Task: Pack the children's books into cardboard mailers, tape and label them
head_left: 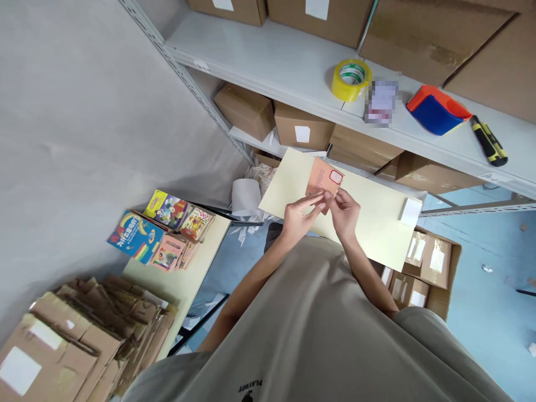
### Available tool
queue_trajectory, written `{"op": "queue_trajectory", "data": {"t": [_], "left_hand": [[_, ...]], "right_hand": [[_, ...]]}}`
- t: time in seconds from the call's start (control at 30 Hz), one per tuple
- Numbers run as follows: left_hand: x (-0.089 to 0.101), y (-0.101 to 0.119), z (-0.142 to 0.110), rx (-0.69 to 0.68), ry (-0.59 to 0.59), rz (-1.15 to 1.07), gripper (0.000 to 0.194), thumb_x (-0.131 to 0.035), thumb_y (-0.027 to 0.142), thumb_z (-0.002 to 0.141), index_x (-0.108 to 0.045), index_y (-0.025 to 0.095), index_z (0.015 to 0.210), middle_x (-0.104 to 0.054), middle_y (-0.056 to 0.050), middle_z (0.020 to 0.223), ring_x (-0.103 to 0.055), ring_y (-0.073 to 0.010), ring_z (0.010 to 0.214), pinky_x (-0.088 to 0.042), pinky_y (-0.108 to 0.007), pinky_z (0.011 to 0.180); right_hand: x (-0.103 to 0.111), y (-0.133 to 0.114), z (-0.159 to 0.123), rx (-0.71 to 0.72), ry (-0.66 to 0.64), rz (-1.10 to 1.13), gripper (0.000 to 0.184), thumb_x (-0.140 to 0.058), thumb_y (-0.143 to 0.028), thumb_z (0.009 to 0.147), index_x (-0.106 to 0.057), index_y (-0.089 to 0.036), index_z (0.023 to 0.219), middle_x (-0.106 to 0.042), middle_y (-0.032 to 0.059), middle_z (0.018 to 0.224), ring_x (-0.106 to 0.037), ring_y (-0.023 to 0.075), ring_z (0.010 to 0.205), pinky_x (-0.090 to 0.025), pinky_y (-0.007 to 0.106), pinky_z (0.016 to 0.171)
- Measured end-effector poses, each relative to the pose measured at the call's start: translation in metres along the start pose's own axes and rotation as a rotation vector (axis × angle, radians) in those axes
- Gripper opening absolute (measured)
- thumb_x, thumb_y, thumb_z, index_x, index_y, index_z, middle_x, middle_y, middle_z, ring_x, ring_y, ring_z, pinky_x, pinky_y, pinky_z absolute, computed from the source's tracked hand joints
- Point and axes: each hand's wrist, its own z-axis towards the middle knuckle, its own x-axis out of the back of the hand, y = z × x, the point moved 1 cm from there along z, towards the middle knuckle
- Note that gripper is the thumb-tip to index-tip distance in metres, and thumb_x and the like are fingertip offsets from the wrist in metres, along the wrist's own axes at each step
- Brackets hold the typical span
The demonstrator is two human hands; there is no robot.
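Note:
A small pinkish-orange booklet (321, 177) with a red-framed white label is held over the pale yellow table (372, 223). My left hand (300, 216) pinches its near edge, fingertips lying across the cover. Right beside it, my right hand (345, 213) grips the same edge between thumb and fingers. The two hands meet at the fingertips, hiding the booklet's near corner. On the table's right end lies a small white box or stack of labels (410, 212).
Shelves ahead carry cardboard boxes (304, 125), yellow tape (350, 80), an orange-and-blue holder (439, 110) and a box cutter (489, 140). A side table at left bears picture books (142, 237) and flattened cartons (84, 335). An open carton (454, 273) stands on the floor at right.

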Motion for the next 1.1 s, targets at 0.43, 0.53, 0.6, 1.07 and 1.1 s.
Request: {"op": "queue_trajectory", "data": {"t": [0.43, 0.53, 0.6, 1.07, 1.1], "left_hand": [[0.049, -0.027, 0.038, 0.114, -0.099, -0.012, 0.055, -0.090, 0.070, 0.094, -0.088, 0.023, 0.122, -0.087, -0.009, 0.109, -0.073, -0.0202, 0.089, -0.056, -0.031, 0.077], [0.049, -0.020, 0.037, 0.055, -0.110, 0.039, 0.041, -0.085, 0.061, 0.100, -0.084, 0.024, 0.117, -0.085, -0.008, 0.112, -0.072, -0.0195, 0.089, -0.054, -0.030, 0.074], [0.050, -0.014, 0.037, -0.014, -0.137, 0.099, 0.029, -0.080, 0.052, 0.104, -0.081, 0.025, 0.112, -0.084, -0.009, 0.117, -0.072, -0.0198, 0.092, -0.053, -0.031, 0.075], [0.053, -0.013, 0.042, -0.068, -0.085, 0.135, 0.027, -0.080, 0.052, 0.106, -0.076, 0.025, 0.111, -0.082, -0.009, 0.112, -0.071, -0.0203, 0.091, -0.051, -0.033, 0.076], [0.053, -0.016, 0.040, -0.033, -0.068, 0.121, 0.035, -0.083, 0.057, 0.104, -0.075, 0.026, 0.116, -0.082, -0.007, 0.108, -0.069, -0.0193, 0.086, -0.051, -0.032, 0.074]], "right_hand": [[0.028, -0.003, 0.011, -0.119, -0.121, 0.103, 0.065, -0.094, -0.080, 0.090, -0.078, -0.027, 0.122, -0.092, 0.0055, 0.102, -0.088, 0.0288, 0.094, -0.075, 0.046, 0.085], [0.031, -0.005, 0.014, -0.067, -0.117, 0.098, 0.062, -0.094, -0.080, 0.091, -0.071, -0.030, 0.121, -0.093, 0.0069, 0.110, -0.089, 0.0311, 0.112, -0.074, 0.050, 0.099], [0.032, -0.008, 0.016, 0.039, -0.126, 0.059, 0.054, -0.095, -0.076, 0.093, -0.070, -0.031, 0.109, -0.092, 0.0087, 0.128, -0.085, 0.0323, 0.132, -0.068, 0.055, 0.117], [0.041, -0.013, 0.018, 0.196, -0.119, -0.082, 0.039, -0.088, -0.072, 0.100, -0.088, -0.034, 0.110, -0.089, 0.0059, 0.123, -0.083, 0.0306, 0.125, -0.064, 0.059, 0.123], [0.042, -0.011, 0.018, 0.171, -0.093, -0.092, 0.043, -0.089, -0.071, 0.099, -0.088, -0.033, 0.119, -0.089, 0.0049, 0.114, -0.084, 0.0281, 0.111, -0.068, 0.055, 0.114]]}}
